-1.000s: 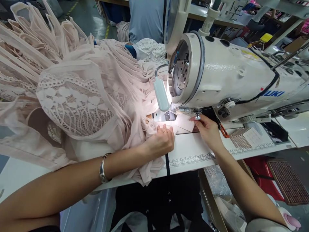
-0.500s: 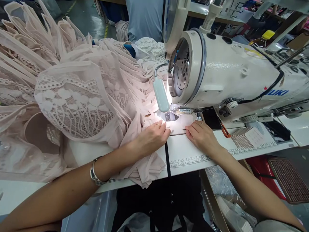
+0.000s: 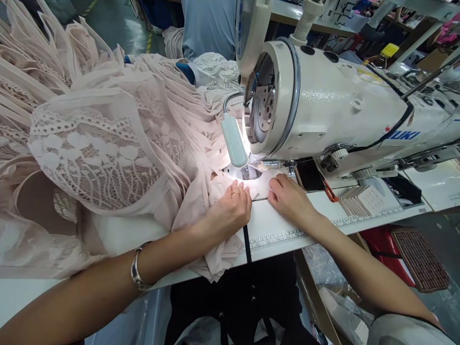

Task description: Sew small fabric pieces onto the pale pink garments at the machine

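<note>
Under the lit needle area of the white sewing machine lies pale pink fabric. My right hand pinches the right edge of this fabric between thumb and fingers, beside the presser area. My left hand is curled on the left side of the same fabric, fingers together and just in front of the needle plate. Its fingertips grip the cloth, though the thumb is mostly hidden. Left of it, a lace bra in pale pink lies on a heap of similar pieces.
A small green lamp hangs beside the needle. Orange-handled snips and a stack of fabric pieces lie right of my hand. A ruler tape runs along the table's front edge. A person in blue is beyond the machine.
The view has shifted slightly to the right. My left hand has drawn back a little towards me, and my right hand now lifts the fabric's edge slightly.
</note>
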Tool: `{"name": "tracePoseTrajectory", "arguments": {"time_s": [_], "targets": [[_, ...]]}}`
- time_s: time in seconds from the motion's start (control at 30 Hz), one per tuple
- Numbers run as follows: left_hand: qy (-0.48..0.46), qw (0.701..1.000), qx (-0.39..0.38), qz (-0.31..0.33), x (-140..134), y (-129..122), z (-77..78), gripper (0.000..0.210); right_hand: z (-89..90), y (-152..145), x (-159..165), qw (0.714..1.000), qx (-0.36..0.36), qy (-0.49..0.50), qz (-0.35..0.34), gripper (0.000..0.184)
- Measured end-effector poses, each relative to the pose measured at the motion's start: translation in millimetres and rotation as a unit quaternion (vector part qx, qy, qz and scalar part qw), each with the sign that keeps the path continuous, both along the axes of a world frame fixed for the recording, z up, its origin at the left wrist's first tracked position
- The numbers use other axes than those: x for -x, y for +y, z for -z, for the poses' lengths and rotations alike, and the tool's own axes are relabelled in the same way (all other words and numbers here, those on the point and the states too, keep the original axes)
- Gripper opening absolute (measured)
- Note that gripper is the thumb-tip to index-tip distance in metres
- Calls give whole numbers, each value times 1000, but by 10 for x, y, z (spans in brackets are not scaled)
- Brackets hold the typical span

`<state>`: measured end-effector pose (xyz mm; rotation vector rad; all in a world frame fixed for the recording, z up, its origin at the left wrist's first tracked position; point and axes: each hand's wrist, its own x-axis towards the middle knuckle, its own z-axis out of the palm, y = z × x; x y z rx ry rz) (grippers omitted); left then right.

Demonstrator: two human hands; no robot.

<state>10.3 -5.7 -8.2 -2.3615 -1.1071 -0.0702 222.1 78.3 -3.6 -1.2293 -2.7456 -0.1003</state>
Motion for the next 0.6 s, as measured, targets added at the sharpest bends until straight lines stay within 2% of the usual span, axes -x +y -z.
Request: {"name": "tracePoseTrajectory", "arguments": {"time_s": [0.07, 0.2, 0.37, 0.47, 0.6], "targets": [[5, 1000, 8, -14, -26, -31, -1, 39, 3, 23, 16, 1000, 29, -3, 4, 25], [18, 1000, 18, -15, -26, -23, -18, 41, -10, 137, -29, 991, 119, 59, 26, 23], [-10, 998, 68, 2, 31, 61, -63, 45, -6, 142, 98, 993, 90, 35, 72, 14], [-88, 991, 96, -3, 108, 124, -35, 44, 5, 112, 267, 984, 135, 94, 62, 12], [-276, 950, 115, -85, 191, 182, 76, 38, 2, 89, 415, 956, 193, 215, 42, 18]]}}
